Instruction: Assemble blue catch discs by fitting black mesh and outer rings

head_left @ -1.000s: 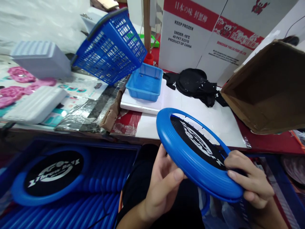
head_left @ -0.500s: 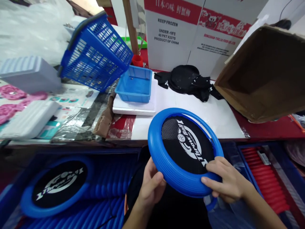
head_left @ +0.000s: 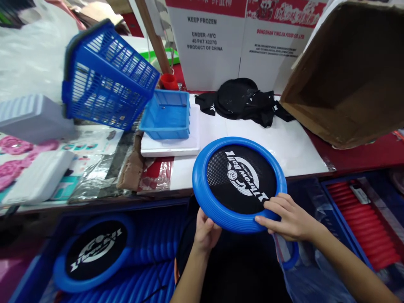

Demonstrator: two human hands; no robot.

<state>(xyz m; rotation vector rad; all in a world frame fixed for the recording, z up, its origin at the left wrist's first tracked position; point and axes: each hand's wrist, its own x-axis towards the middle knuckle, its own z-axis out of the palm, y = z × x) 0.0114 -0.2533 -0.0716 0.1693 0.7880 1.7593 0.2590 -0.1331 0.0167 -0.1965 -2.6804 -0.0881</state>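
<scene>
A blue throw-ball disc [head_left: 241, 181] with a black mesh centre and white "Throw Ball" lettering is tilted up in front of me. My left hand [head_left: 206, 229] supports its lower left rim, the thumb near the edge and the other fingers partly hidden beneath. At the lower right, my right hand [head_left: 288, 216] grips the rim, fingers on top where the mesh meets the ring. The mesh reaches the ring all round. Black fabric pieces [head_left: 243, 101] lie on the white sheet [head_left: 217, 130] beyond the disc. A second blue disc [head_left: 94, 252] with black mesh rests below the table edge at left.
Several blue rings [head_left: 151, 261] are stacked in a bin below the table; red rings [head_left: 366, 223] fill another at right. On the table stand a blue tray [head_left: 167, 115], a tilted blue basket [head_left: 107, 75], an open cardboard box [head_left: 344, 75] and a white carton [head_left: 217, 59].
The gap between mesh and ring at the disc's upper right has closed. Both hands and the disc have shifted slightly up the view, and the camera view has turned somewhat.
</scene>
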